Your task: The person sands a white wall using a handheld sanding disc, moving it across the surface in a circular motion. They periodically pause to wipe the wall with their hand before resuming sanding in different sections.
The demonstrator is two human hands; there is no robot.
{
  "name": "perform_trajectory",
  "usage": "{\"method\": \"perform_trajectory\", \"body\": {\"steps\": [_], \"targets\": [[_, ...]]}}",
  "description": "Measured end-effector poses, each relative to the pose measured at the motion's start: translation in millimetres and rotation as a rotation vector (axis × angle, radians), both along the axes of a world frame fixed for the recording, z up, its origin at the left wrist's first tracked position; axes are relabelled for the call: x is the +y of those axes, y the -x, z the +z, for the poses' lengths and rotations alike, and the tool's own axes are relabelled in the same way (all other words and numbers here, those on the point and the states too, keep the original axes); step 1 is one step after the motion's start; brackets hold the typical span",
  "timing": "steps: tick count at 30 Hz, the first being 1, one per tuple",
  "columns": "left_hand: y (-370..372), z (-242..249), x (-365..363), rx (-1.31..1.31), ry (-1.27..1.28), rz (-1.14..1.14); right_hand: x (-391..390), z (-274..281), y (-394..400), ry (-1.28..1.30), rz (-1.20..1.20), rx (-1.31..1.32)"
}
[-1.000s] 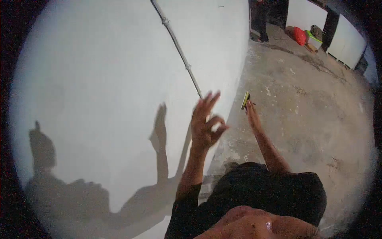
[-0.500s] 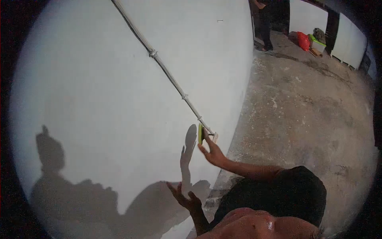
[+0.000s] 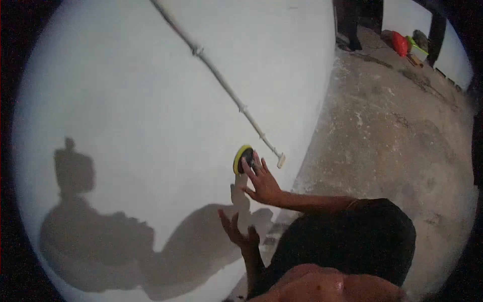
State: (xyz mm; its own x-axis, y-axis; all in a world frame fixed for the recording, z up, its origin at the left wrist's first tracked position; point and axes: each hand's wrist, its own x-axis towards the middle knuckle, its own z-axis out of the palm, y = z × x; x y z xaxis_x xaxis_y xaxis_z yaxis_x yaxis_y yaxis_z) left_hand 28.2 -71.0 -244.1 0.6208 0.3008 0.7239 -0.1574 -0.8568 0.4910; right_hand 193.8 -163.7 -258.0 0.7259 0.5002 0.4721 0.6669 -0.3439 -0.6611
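A round sanding pad (image 3: 244, 159), with a yellow rim and a black back, is up against the white wall (image 3: 131, 100). The fingers of my right hand (image 3: 264, 184) lie over its back and hold it, with the thumb apart below. Lower down, my left hand (image 3: 240, 232) is raised near the wall with its fingers spread and nothing in it. What face the pad turns to the wall is hidden.
A thin white pipe (image 3: 221, 80) runs diagonally down the wall and ends at a small fitting (image 3: 281, 160) near my right hand. Rough concrete floor (image 3: 382, 146) lies to the right. Far back are a person's legs (image 3: 349, 25) and a red bag (image 3: 400, 44).
My right hand has shifted a little left with the pad, away from the pipe's end, and the pad's black back has turned into view. My left hand remains spread, slightly further right.
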Motion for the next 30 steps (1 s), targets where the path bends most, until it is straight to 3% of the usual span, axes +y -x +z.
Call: {"method": "perform_trajectory", "body": {"steps": [4, 5, 7, 9, 11, 12, 14, 17, 24, 28, 30], "targets": [[-61, 39, -3, -0.127, -0.515, -0.207, -9, 0, -8, 0.042, 0.049, -0.001], [-73, 52, -9, -0.009, -0.385, -0.248, -11, -8, -13, 0.06, 0.07, -0.056], [-108, 90, -18, -0.058, -0.484, -0.281, -17, -9, -16, 0.085, 0.094, -0.121], [-127, 117, -28, -0.216, -0.72, -0.251, -19, 9, -15, -0.196, 0.164, 0.078], [-127, 131, -40, -0.088, -0.4, -0.135, -21, 11, -4, -0.065, 0.131, 0.027], [-123, 135, -40, -0.098, -0.414, -0.13, -18, 13, -4, 0.066, 0.088, -0.021], [-100, 136, -42, -0.189, -0.345, -0.17, -5, 6, -3, 0.083, 0.055, -0.011], [-84, 132, -49, -0.148, -0.393, -0.134, -13, 13, 2, -0.03, 0.033, -0.005], [-33, 107, -30, -0.157, -0.38, 0.02, -1, 12, 15, -0.026, -0.008, -0.008], [6, 99, -5, -0.207, -0.375, 0.235, -15, 56, 14, 0.035, -0.003, 0.136], [22, 123, 7, -0.187, -0.365, 0.306, -17, 76, 2, -0.011, 0.018, 0.207]]}}
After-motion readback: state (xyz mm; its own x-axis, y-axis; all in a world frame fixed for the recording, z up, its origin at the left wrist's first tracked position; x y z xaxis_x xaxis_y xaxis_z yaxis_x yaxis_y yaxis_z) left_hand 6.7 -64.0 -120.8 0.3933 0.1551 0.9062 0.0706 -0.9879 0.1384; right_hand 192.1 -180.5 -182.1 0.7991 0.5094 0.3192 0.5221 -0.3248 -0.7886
